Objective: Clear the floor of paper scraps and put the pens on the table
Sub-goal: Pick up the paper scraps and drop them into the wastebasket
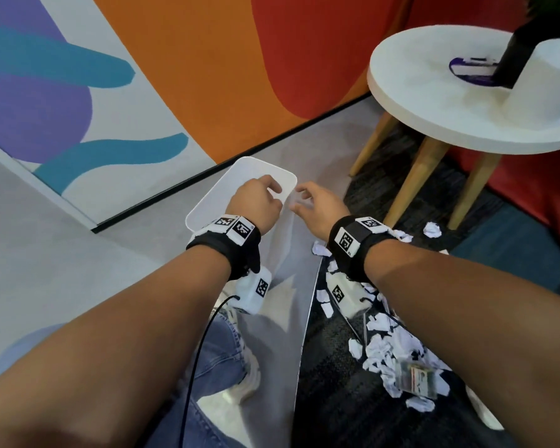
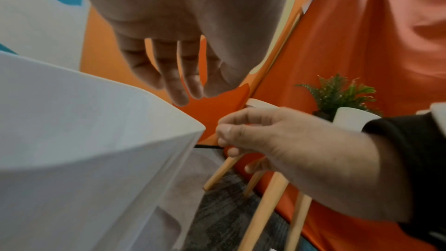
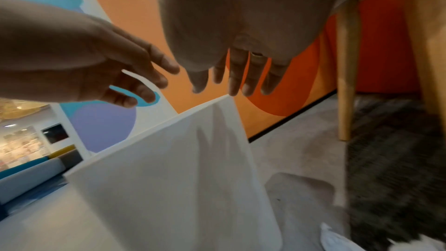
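Both grips released, the left hand (image 1: 256, 202) and right hand (image 1: 317, 205) hover over the white bin (image 1: 240, 182); paper scraps (image 1: 388, 347) lie beside it, probably gathered next.

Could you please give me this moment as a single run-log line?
left hand: open, over white bin | right hand: open, at bin rim, holding nothing | paper scraps: on dark carpet | round table: no pens visible
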Demonstrator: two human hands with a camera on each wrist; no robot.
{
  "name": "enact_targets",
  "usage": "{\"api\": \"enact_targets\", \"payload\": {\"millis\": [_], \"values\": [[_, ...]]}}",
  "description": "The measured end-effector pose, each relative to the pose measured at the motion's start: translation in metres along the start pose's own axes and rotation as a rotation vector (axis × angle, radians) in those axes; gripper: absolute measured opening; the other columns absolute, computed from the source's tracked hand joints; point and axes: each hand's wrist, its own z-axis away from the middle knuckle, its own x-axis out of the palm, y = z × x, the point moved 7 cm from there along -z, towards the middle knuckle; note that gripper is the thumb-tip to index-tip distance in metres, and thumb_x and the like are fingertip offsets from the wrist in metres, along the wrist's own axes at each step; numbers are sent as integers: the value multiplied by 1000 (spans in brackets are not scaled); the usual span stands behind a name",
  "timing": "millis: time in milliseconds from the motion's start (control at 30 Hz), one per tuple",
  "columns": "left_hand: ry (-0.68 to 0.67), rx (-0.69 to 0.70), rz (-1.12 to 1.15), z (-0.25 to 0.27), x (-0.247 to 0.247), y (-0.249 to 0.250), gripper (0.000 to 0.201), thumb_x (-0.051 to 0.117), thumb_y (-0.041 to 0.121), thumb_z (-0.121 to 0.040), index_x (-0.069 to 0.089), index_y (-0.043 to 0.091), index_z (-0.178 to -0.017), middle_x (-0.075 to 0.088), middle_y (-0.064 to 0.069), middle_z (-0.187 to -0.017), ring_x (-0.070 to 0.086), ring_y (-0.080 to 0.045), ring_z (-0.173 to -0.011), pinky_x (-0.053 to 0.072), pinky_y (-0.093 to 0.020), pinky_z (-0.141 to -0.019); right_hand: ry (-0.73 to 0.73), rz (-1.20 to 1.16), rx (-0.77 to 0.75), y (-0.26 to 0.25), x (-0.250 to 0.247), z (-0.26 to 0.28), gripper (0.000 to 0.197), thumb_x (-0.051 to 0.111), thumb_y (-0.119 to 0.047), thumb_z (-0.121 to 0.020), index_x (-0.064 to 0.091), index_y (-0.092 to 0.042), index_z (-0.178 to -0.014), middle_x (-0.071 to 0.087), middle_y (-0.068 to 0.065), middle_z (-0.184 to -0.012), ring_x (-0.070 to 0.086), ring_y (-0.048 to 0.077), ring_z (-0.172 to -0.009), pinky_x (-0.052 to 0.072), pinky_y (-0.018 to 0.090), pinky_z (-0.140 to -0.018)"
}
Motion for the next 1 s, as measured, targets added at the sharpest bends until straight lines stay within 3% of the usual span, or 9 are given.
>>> {"api": "enact_targets", "payload": {"millis": [167,267,300,367,467,567,633,800,1000], "values": [[-111,127,57,5,57,45,22,53,12,-85,65,19,-101,64,0,-93,59,-21,-84,49,-31,-80,-30,26,231,84,-21,25,25,62,-34,-89,60,-24,-112,67,3,-105,62,22,-96,50,33,-89],[-242,151,75,11,107,62,18,52,9,-87,65,15,-98,61,1,-87,54,-18,-78,47,-28,-78,-66,3,398,146,-24,46,4,63,-29,-88,61,-26,-86,65,0,-81,60,19,-72,47,24,-63],[-286,157,65,13,125,66,18,52,8,-87,65,15,-97,60,2,-86,54,-18,-77,48,-29,-78,-78,4,432,164,-24,53,10,63,-28,-88,60,-28,-79,62,-1,-75,57,18,-66,44,22,-58],[-375,150,29,18,160,68,19,52,9,-87,66,17,-97,62,1,-86,56,-20,-77,47,-28,-76,-135,31,488,198,-22,66,19,60,-27,-89,54,-31,-71,61,0,-81,56,19,-74,44,23,-67],[-505,104,-15,25,211,64,19,51,10,-87,66,18,-96,65,-4,-87,60,-23,-78,48,-27,-73,-198,103,572,242,-20,88,10,57,-25,-90,55,-30,-82,67,6,-107,61,25,-102,46,31,-88],[-630,67,-46,32,259,58,23,48,9,-85,66,20,-94,65,-6,-88,61,-26,-80,46,-26,-69,-205,111,686,292,-10,111,17,61,-22,-89,59,-26,-73,67,7,-115,62,28,-107,51,32,-91],[-703,46,-61,39,283,52,23,48,9,-85,65,20,-96,64,-3,-94,62,-26,-90,46,-25,-69,-216,136,759,314,-1,126,7,62,-19,-88,66,-19,-83,67,7,-111,63,29,-103,53,31,-87],[-875,4,-90,58,346,41,15,55,15,-85,57,30,-86,65,-3,-95,62,-23,-87,50,-26,-72,-446,294,802,356,37,156,28,58,-25,-90,65,-11,-114,65,11,-119,61,31,-109,50,32,-91],[-1132,98,-218,108,404,29,16,58,27,-93,54,19,-106,58,-6,-97,56,-23,-80,43,-30,-66,-485,239,777,370,61,169,59,71,-32,-81,48,-17,-133,51,12,-132,56,31,-116,49,39,-95]]}}
